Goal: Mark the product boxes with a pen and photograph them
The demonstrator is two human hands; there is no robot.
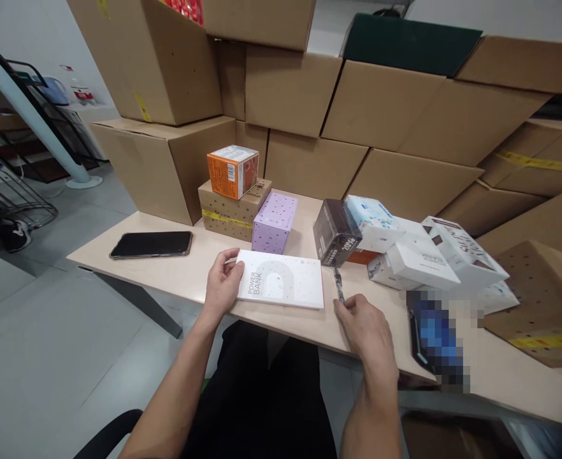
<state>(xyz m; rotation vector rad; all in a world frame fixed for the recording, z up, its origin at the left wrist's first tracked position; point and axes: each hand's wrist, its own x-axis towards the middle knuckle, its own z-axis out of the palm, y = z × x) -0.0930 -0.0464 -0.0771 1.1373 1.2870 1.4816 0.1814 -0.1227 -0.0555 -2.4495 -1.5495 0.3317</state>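
My left hand grips the left edge of the white power bank box, fingers curled round it, the box lying flat on the surface at its near edge. My right hand pinches a pen, tip pointing away, just right of the box. Step in hand, as I judge: steadying the box for marking. The next move calls for bringing the pen tip over the lid.
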